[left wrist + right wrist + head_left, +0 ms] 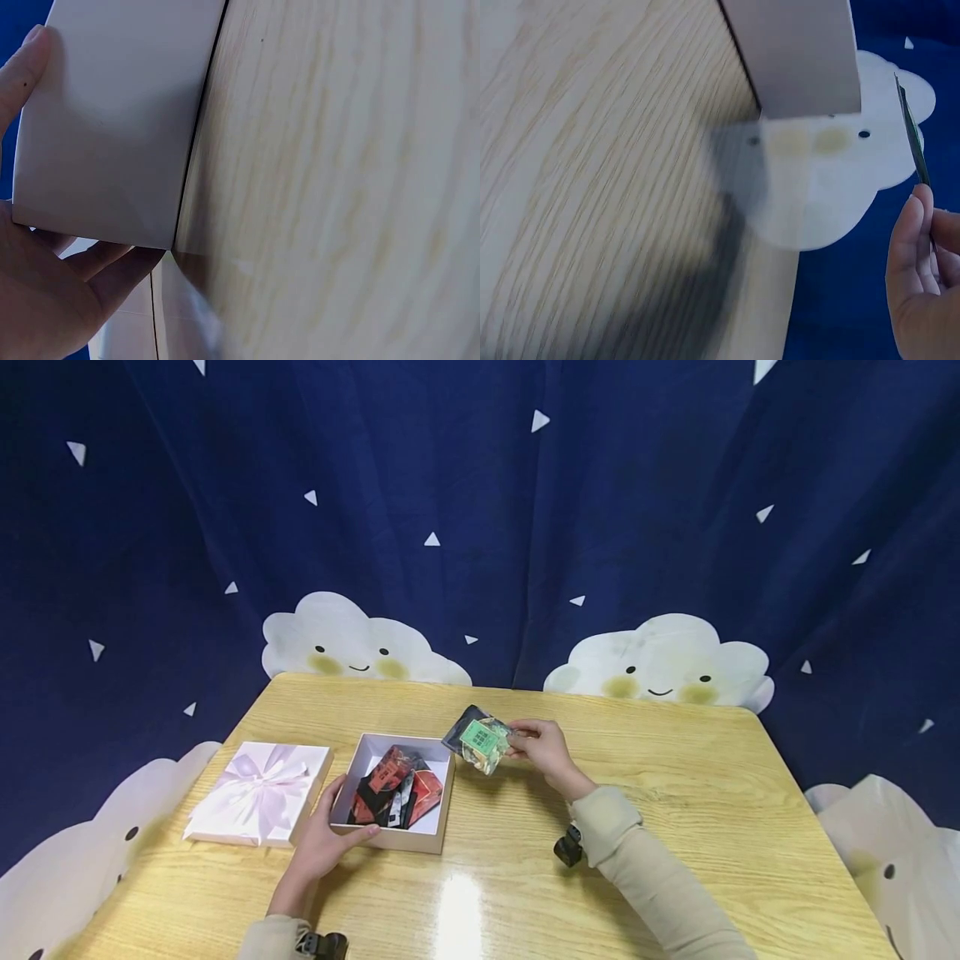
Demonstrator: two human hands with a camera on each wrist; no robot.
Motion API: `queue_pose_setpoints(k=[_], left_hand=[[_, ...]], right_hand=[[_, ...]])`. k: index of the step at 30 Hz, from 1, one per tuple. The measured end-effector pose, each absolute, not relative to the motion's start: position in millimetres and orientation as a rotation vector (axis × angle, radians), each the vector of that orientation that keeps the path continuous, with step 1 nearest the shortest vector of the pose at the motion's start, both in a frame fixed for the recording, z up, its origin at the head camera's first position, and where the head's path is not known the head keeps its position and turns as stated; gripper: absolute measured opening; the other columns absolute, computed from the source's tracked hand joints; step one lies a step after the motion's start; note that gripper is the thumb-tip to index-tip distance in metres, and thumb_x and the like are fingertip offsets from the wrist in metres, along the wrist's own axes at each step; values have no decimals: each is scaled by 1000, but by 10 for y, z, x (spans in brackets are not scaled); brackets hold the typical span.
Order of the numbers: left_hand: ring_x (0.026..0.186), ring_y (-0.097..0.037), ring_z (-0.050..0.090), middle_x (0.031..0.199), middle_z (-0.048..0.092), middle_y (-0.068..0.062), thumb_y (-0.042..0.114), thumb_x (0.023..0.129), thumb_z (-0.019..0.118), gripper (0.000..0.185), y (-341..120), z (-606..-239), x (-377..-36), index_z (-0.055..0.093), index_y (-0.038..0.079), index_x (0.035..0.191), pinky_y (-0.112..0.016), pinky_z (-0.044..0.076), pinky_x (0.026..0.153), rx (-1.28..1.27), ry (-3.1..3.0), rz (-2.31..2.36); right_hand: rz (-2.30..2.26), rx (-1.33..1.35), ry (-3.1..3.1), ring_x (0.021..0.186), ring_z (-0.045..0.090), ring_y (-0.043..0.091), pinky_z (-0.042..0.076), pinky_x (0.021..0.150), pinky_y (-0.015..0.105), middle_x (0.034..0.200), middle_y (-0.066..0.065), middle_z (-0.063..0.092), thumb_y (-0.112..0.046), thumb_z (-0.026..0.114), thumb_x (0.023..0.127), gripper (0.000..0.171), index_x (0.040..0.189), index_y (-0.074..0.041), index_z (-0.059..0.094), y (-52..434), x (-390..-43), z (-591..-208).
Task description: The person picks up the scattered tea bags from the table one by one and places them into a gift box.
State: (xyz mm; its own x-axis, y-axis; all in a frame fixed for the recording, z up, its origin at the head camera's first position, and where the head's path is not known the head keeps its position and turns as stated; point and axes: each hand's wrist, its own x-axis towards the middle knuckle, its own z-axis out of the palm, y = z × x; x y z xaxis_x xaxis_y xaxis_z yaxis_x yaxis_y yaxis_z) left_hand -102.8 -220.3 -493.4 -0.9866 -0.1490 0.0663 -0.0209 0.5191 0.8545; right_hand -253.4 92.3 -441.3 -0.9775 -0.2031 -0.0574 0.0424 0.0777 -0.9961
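An open white box (437, 797) sits on the wooden table (675, 810) with several red and black packets (396, 787) inside. My left hand (324, 837) grips the box's near left corner, thumb on the front wall; the left wrist view shows the box wall (112, 127) held in that hand (45, 292). My right hand (542, 747) pinches a small clear packet with a green label (480, 740) by its edge, just above and right of the box. In the right wrist view the packet (913, 135) appears edge-on above the fingers (915, 277), with the box (795, 52) beyond.
A pale pink box lid with a ribbon bow (258, 793) lies left of the box. A dark blue curtain with white clouds (660, 664) hangs behind the table. The table's right half is bare wood.
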Motion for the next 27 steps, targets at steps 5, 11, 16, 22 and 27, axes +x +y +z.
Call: queue_pose_setpoints(k=[5,11,16,22,27], left_hand=[[129,-44,23,142,25,-29,22,69,80,94,-2205,-4935,-1038,22,3,141,-55,21,103,153,-2620,-1478],[128,-44,24,141,25,-29,21,69,80,93,-2210,-4941,-1031,22,3,141,-56,21,103,144,-2615,-1474],[128,-44,25,140,27,-30,20,69,80,93,-2209,-4954,-1023,23,3,140,-55,21,103,129,-2593,-1484],[127,-44,26,139,29,-30,19,69,80,93,-2205,-4960,-1021,23,3,140,-55,22,103,136,-2587,-1497],[127,-45,24,141,25,-30,21,69,79,93,-2198,-4944,-1017,22,4,141,-56,21,103,145,-2602,-1498]], right_hand=[[-2002,-224,2131,57,62,15,54,68,44,75,11,59,8,57,83,25,108,12,60,740,-2461,-4359],[-1968,-315,2115,57,62,16,55,62,36,75,10,57,10,58,81,25,106,12,60,461,-2381,-4351],[-1929,-392,2100,59,64,20,55,60,33,75,10,56,10,58,81,24,106,12,60,268,-2301,-4351],[-1853,-523,2086,64,64,35,55,61,42,75,15,58,9,60,81,24,104,12,61,122,-2205,-4380],[-1735,-572,2214,60,64,26,54,59,45,73,8,60,4,66,78,21,99,9,65,110,-2157,-4387]])
